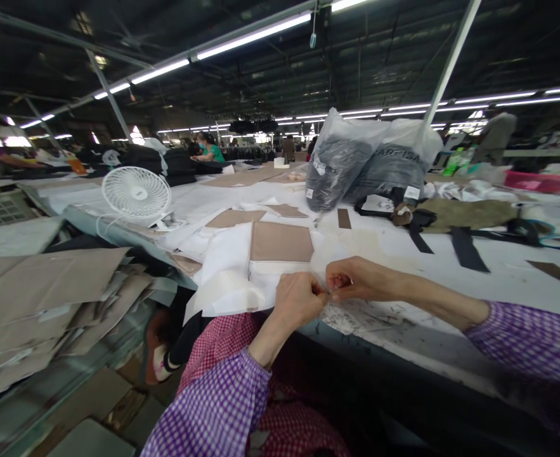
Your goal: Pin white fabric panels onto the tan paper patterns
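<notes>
Purple gingham sleeves [213, 406] lie nearest, with a red checked garment [222, 333] over the lap beyond. The left hand [301, 297] and the right hand [365, 279] meet at the near edge of the white worktable [403, 333], each thumb and forefinger drawn into a tight pinch, fingertips almost touching; whether anything as fine as thread is caught between them, I cannot tell. Just beyond the left hand, a brown rectangular panel [282, 242] with a white lower band lies flat on white sheeting [225, 251].

A slip looks the likeliest trouble: a small item would be hard to keep in such narrow pinches, and could drop over the edge. The left hand is also close to the panel — a careless sweep might skew it. A cream sheet [232, 292] overhangs by the lap, so a knee could drag it down. If the white desk fan [137, 190] is running — unclear — its draught might lift light pieces.
</notes>
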The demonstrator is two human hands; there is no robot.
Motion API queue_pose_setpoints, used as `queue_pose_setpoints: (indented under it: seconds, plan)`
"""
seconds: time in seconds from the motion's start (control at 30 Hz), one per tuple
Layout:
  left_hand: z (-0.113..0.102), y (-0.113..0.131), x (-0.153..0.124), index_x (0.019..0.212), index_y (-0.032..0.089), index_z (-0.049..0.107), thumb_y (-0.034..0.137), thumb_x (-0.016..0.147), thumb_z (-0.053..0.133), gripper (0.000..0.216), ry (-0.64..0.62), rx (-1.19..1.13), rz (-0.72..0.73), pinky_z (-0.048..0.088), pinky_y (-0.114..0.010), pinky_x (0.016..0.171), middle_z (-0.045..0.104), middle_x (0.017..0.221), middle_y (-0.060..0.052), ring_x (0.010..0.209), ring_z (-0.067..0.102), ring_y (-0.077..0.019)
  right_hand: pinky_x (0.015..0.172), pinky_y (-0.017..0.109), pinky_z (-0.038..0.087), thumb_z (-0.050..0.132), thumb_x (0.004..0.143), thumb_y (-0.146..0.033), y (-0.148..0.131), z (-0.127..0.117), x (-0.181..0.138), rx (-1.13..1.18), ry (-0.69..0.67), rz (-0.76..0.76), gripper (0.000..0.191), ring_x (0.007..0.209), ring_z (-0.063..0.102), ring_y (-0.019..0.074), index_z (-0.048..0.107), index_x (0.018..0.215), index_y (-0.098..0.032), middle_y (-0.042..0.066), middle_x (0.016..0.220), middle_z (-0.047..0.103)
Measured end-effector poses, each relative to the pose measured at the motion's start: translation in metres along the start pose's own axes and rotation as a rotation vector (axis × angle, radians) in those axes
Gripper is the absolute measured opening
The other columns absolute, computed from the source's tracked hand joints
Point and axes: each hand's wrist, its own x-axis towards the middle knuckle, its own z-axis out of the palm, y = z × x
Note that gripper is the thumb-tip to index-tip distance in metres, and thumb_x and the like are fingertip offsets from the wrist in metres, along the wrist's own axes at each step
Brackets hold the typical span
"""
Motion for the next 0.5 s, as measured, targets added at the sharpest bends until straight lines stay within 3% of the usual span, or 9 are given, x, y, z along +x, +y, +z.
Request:
queue_pose_setpoints:
  seconds: [0.1,0.17,0.37,0.5]
  plan:
    - [0.004,0.002,0.000,0.072,0.018,0.074,0.021,0.072,0.058,0.016,0.028,-0.001,-0.011,0.047,-0.032,0.076,0.074,0.073,-0.005,0.073,0.066,-0.0208,0.051,0.023,0.029,0.060,0.078,-0.036,0.011,-0.005,-0.006,0.273,0.204,0.015,0.020,0.055,0.040,0.0103,0.055,0.073,-0.018,-0.004,0.059,0.046]
    - [0.009,0.006,0.003,0.074,0.018,0.074,0.020,0.072,0.058,0.017,0.036,0.002,-0.010,0.047,-0.032,0.076,0.074,0.075,-0.005,0.075,0.066,-0.0214,0.051,0.024,0.029,0.060,0.079,-0.045,0.018,-0.009,-0.011,0.367,0.253,0.019,0.028,0.055,0.038,0.0104,0.058,0.077,-0.017,-0.003,0.059,0.045]
    - [0.016,0.018,0.010,0.075,0.018,0.076,0.021,0.077,0.055,0.021,0.008,0.021,0.056,0.045,-0.033,0.075,0.074,0.078,-0.007,0.080,0.065,-0.0237,0.060,0.026,0.035,0.059,0.082,-0.050,0.035,0.000,-0.014,0.481,-0.125,-0.109,0.037,0.068,0.046,0.0130,0.060,0.087,-0.013,0.003,0.077,0.056]
    - [0.003,0.010,-0.002,0.088,0.020,0.075,0.019,0.081,0.058,0.019,0.010,-0.010,0.140,0.043,-0.032,0.079,0.073,0.083,-0.004,0.084,0.062,-0.0212,0.059,0.025,0.033,0.061,0.081,-0.045,0.045,0.008,-0.009,0.542,-0.194,-0.092,0.033,0.065,0.043,0.0109,0.057,0.088,-0.013,0.000,0.075,0.052]
